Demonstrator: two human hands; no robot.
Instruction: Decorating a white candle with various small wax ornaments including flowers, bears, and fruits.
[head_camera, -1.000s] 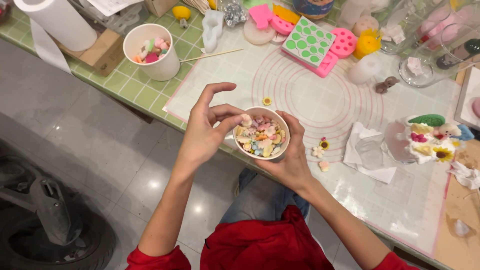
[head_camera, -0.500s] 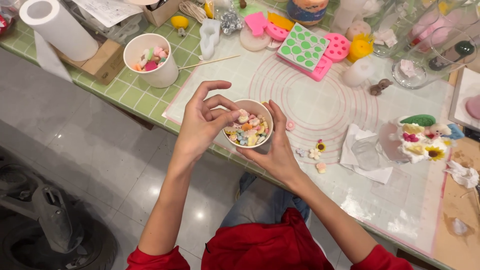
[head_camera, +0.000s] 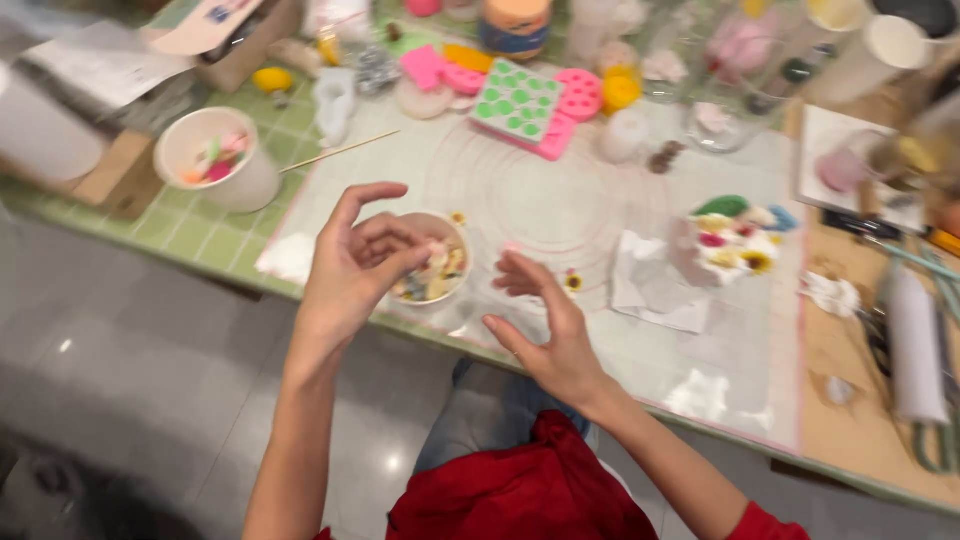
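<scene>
The view is blurred by motion. A small white cup (head_camera: 442, 278) filled with little pastel pieces stands near the front edge of a translucent mat with pink circles (head_camera: 560, 205). My left hand (head_camera: 345, 270) hovers at the cup's left side, thumb reaching over the rim and fingers curled; whether it pinches a piece is not clear. My right hand (head_camera: 550, 335) is off the cup to its right, fingers spread, holding nothing. A tiny sunflower piece (head_camera: 573, 283) lies just beyond its fingertips.
A second white cup (head_camera: 215, 160) with pieces stands at the left on green tiles. Pink and green moulds (head_camera: 515, 105), jars and a wooden stick (head_camera: 340, 150) line the back. A decorated white item (head_camera: 735, 240), crumpled tissue (head_camera: 650, 285) and a rolling pin (head_camera: 915, 340) lie right.
My right hand has let go of the cup and pulled away to the right. My left hand stays at the cup. The camera has swung to the right.
</scene>
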